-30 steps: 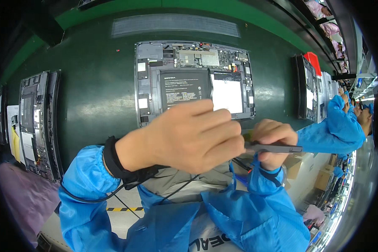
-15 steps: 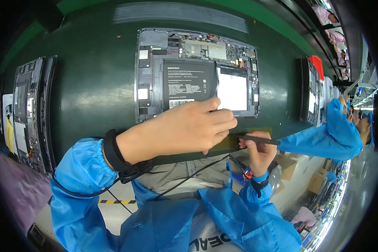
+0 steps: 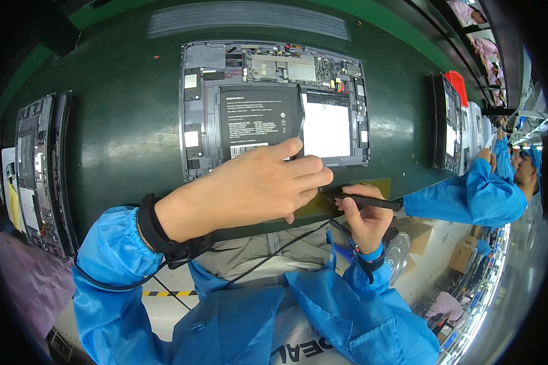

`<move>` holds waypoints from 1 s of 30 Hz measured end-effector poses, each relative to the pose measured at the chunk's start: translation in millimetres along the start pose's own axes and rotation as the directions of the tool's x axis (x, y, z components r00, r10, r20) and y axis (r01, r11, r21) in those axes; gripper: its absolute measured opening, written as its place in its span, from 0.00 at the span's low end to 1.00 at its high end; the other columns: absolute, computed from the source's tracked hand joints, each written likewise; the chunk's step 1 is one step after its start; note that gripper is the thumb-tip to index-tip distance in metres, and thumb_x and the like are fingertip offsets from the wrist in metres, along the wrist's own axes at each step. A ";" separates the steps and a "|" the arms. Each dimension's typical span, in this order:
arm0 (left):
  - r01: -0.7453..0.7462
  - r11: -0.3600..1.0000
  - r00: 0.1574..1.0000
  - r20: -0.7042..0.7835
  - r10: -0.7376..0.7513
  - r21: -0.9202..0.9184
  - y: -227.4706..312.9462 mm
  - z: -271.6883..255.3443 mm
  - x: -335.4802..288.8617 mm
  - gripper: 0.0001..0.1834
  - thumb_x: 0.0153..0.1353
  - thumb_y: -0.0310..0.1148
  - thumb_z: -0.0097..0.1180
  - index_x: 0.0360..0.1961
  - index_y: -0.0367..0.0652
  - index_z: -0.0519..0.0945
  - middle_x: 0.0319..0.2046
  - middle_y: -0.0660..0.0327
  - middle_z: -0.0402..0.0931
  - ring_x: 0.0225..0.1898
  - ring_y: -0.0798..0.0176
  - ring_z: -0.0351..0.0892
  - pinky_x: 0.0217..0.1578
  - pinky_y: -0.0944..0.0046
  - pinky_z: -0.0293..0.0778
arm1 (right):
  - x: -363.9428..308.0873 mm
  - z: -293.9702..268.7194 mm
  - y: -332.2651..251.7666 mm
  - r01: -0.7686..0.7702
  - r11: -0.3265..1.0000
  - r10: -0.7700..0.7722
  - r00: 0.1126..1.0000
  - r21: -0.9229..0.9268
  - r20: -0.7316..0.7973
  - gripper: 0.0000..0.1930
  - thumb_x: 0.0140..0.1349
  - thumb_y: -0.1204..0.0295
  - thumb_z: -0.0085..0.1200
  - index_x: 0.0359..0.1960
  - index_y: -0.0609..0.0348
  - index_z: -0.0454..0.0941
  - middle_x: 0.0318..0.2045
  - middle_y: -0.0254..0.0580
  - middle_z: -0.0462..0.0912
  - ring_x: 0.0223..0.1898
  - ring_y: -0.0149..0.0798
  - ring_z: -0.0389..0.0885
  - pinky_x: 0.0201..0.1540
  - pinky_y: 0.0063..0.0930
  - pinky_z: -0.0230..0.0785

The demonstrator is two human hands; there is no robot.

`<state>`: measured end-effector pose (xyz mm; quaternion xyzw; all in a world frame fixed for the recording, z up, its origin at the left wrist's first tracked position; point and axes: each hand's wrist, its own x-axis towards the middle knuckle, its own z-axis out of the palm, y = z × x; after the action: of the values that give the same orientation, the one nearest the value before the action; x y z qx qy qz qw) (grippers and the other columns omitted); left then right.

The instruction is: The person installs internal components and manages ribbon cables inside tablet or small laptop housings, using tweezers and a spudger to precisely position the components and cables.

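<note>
An opened tablet (image 3: 209, 112) lies on the bench in front of me, its circuit board along the far edge. Inside it are a black labelled battery (image 3: 256, 121) and a white panel (image 3: 327, 131) to its right, with a raised black edge between them. My left hand (image 3: 256, 185) reaches over the near edge of the tablet, fingers curled beside that raised edge; what they grip is hidden. My right hand (image 3: 370, 222) holds a slim black pen-shaped tool (image 3: 374, 202), tip pointing left towards the left fingers. A yellow-brown film sheet (image 3: 379, 185) lies under the hands.
Opened tablets (image 3: 39, 170) stand in a row at left, more units (image 3: 449, 131) at right beside a red bin (image 3: 455, 87). A grey strip (image 3: 249, 21) lies at the back. A cable (image 3: 274, 255) hangs by my lap. A co-worker in blue (image 3: 499, 188) sits at right.
The view has shifted, so the tablet and my left hand appear a little further left. Both hands keep nearly the same pose; the right-hand tool lies slightly closer to level.
</note>
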<state>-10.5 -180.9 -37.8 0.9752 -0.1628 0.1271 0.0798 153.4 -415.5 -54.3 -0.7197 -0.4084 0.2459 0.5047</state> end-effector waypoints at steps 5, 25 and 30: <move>0.002 1.000 1.000 -0.030 -0.002 -0.013 0.7 2.8 -1.8 0.31 0.52 0.55 0.68 0.54 0.50 0.87 0.54 0.71 0.76 0.55 0.69 0.71 0.61 0.59 0.65 | 0.2 4.1 -0.5 0.198 0.970 -0.204 0.979 -0.144 -0.029 0.08 0.58 0.83 0.68 0.40 0.67 0.84 0.31 0.48 0.88 0.30 0.38 0.86 0.34 0.26 0.77; 0.036 0.999 0.995 -0.096 -0.039 -0.036 -25.7 -34.2 -6.6 0.28 0.57 0.53 0.68 0.51 0.44 0.85 0.42 0.67 0.75 0.42 0.64 0.73 0.42 0.62 0.68 | 71.7 -53.4 -40.1 0.383 0.917 -0.377 0.924 0.113 -0.071 0.14 0.64 0.74 0.69 0.41 0.66 0.75 0.31 0.55 0.86 0.34 0.42 0.86 0.40 0.32 0.79; 0.148 0.989 0.977 -0.157 -0.146 0.006 -38.1 -28.2 -11.4 0.23 0.60 0.45 0.67 0.53 0.43 0.86 0.42 0.64 0.76 0.41 0.62 0.73 0.42 0.61 0.68 | 131.9 -43.1 -42.2 0.361 0.930 -0.367 0.916 0.066 0.163 0.12 0.58 0.78 0.72 0.39 0.66 0.81 0.33 0.50 0.89 0.36 0.39 0.88 0.42 0.29 0.79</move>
<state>-14.2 -136.4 -18.4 0.9722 -0.0823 0.1985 0.0926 244.1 -321.2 8.5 -0.5982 -0.5731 0.2163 0.5166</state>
